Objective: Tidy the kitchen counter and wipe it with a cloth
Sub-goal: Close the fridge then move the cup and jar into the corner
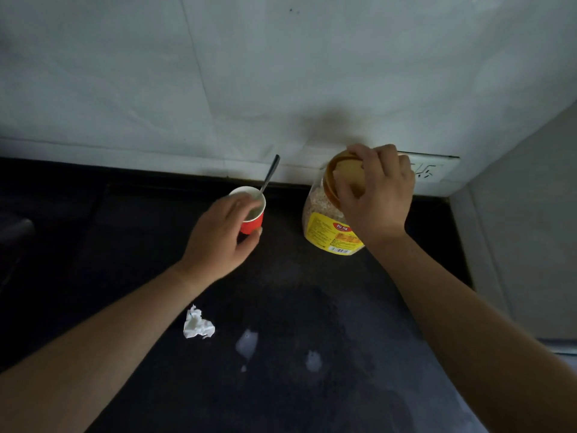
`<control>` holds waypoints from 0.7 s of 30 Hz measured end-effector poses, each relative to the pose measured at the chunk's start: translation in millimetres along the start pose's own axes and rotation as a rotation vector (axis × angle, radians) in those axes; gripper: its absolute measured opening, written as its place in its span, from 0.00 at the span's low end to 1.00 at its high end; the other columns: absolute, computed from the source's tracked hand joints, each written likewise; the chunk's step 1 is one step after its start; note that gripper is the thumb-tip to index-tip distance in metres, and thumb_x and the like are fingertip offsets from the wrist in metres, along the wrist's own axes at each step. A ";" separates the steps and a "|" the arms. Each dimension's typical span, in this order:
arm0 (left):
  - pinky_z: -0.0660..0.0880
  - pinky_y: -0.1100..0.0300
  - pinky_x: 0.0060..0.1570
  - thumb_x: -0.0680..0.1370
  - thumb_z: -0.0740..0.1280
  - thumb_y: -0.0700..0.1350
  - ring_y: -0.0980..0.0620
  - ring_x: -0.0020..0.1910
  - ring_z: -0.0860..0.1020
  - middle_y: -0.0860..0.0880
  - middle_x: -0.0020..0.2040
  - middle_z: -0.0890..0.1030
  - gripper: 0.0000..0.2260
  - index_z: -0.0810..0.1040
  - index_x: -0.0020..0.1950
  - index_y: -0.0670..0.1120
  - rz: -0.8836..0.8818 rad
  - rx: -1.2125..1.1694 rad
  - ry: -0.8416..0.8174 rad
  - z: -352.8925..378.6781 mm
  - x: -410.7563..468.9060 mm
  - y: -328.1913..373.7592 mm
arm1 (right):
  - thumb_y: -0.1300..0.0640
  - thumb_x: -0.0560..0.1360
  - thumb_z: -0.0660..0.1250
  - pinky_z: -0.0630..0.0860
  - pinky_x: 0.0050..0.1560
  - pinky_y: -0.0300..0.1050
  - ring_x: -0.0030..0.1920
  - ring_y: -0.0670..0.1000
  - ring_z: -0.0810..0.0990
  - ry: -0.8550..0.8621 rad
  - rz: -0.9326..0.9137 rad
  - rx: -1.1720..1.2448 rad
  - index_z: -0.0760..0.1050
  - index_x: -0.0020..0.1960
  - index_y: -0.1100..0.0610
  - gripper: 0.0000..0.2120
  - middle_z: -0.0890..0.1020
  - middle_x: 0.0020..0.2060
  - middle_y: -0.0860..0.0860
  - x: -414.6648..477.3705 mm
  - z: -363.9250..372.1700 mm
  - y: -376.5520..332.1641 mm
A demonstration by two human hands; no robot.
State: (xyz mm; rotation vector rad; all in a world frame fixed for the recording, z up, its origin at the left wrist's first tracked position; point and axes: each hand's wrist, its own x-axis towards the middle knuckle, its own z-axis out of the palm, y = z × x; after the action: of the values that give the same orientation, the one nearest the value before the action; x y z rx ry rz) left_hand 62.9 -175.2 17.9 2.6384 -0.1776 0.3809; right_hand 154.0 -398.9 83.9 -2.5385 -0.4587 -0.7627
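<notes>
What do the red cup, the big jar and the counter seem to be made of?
The red cup looks like paper: thin matte wall, white inside. The jar looks like clear plastic, since its grainy contents show through above a glossy yellow label; its amber lid, under the right hand, seems plastic too. The counter looks like dark speckled stone, possibly laminate.

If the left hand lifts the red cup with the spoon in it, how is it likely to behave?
The red cup looks like thin paper, so it is probably light and may squash if squeezed. The spoon leans far past the rim, which could tip it. It seems to hold something pale, so it might spill.
</notes>
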 end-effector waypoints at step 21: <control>0.76 0.53 0.46 0.70 0.71 0.55 0.48 0.56 0.74 0.49 0.63 0.71 0.28 0.65 0.67 0.53 -0.195 -0.070 -0.159 -21.5 16.2 11.8 | 0.56 0.76 0.62 0.68 0.44 0.40 0.49 0.52 0.78 -0.285 0.090 0.254 0.78 0.54 0.51 0.09 0.82 0.49 0.50 -0.2 -44.4 -7.1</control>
State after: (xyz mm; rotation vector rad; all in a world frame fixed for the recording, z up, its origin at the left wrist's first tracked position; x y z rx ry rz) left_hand 71.0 -176.5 46.2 2.5873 0.0157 0.0982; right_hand 131.5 -415.3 119.2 -2.4137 -0.4949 -0.2879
